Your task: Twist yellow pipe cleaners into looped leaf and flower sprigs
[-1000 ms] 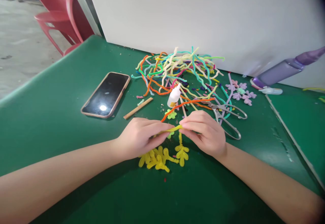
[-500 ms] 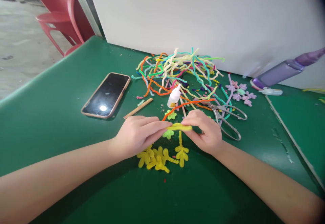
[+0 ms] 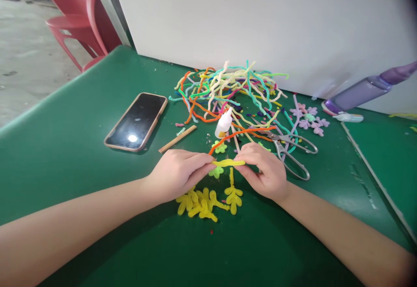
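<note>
Together, both hands' fingers [image 3: 202, 162] pinch yellow pipe cleaner [image 3: 228, 163].

The one camera sits on the person's head and looks forward and down, close over the near part of the green table [image 3: 65, 156], with the white wall [image 3: 260, 26] far off and the right corner maybe blurry.
</note>
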A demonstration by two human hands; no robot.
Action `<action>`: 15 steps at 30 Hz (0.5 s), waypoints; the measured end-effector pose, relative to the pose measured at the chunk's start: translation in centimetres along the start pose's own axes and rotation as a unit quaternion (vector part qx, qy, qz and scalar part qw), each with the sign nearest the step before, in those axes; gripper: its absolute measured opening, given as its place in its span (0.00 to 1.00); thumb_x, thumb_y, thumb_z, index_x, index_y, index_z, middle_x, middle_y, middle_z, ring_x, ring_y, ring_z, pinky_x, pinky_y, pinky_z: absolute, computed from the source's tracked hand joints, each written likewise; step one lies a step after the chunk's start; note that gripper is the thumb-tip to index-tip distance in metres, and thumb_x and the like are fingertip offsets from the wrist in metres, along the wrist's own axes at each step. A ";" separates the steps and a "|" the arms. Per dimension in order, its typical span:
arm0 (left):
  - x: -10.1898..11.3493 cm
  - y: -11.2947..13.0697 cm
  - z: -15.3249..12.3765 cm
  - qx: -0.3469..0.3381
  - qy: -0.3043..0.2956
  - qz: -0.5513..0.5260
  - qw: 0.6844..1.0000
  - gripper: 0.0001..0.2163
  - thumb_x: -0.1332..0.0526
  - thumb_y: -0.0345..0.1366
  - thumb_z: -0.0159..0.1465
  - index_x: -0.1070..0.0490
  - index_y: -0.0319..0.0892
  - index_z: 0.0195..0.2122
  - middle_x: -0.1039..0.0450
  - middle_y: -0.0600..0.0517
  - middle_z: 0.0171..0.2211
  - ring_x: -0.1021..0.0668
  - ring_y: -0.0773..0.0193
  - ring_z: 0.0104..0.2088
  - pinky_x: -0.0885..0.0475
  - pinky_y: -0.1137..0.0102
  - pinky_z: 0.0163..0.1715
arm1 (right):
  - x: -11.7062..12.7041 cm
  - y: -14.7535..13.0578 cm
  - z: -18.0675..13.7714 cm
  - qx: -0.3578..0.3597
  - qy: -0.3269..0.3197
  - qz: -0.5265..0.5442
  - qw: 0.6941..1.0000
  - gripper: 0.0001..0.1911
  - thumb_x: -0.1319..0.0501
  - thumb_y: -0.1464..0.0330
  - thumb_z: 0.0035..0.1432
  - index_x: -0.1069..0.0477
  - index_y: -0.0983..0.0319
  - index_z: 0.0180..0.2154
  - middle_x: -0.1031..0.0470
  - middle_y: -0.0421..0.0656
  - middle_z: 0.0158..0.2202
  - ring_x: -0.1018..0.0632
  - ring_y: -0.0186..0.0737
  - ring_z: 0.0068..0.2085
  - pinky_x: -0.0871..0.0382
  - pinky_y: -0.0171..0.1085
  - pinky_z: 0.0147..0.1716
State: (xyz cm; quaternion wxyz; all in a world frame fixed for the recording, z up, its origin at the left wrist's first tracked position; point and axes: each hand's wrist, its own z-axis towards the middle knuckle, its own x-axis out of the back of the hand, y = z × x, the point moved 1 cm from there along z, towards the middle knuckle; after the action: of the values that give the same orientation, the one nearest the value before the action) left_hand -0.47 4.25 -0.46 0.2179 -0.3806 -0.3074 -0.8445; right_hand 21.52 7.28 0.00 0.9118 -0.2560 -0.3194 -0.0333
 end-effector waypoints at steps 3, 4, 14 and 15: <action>0.1 0.1 0.1 0.000 -0.010 0.005 1.000 0.10 0.46 0.35 0.68 0.28 0.37 0.33 0.28 0.54 0.20 0.26 0.67 0.19 0.36 0.72 0.20 | 0.0 0.0 0.0 -0.016 0.008 0.006 1.000 0.07 0.42 0.75 0.60 0.32 0.59 0.40 0.24 0.42 0.31 0.24 0.39 0.34 0.28 0.40 0.35; 0.1 0.2 0.1 0.003 -0.015 0.005 1.000 0.11 0.47 0.35 0.68 0.29 0.38 0.32 0.30 0.55 0.19 0.28 0.67 0.19 0.38 0.72 0.19 | 0.0 0.0 0.0 -0.021 0.010 0.008 1.000 0.07 0.42 0.75 0.60 0.32 0.59 0.40 0.24 0.42 0.31 0.24 0.39 0.34 0.28 0.40 0.35; 0.1 0.1 0.0 0.016 -0.050 -0.003 0.999 0.13 0.46 0.35 0.67 0.35 0.41 0.24 0.41 0.58 0.15 0.36 0.70 0.16 0.45 0.71 0.18 | -0.2 0.3 -0.2 -0.036 0.009 0.052 0.998 0.08 0.37 0.70 0.57 0.33 0.58 0.40 0.26 0.41 0.29 0.24 0.39 0.32 0.27 0.40 0.34; 0.0 0.1 -0.1 0.015 -0.048 -0.007 0.999 0.13 0.46 0.35 0.67 0.35 0.41 0.24 0.41 0.58 0.15 0.36 0.70 0.16 0.45 0.71 0.18 | -0.2 0.4 -0.2 -0.042 0.011 0.056 0.997 0.10 0.36 0.69 0.57 0.33 0.58 0.41 0.26 0.40 0.29 0.24 0.39 0.32 0.27 0.40 0.34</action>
State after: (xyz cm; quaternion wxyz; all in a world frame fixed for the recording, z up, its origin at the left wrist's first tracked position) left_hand -0.48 4.15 -0.44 0.2030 -0.4157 -0.3330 -0.8217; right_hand 21.58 7.46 -0.43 0.9042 -0.3110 -0.2926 0.0022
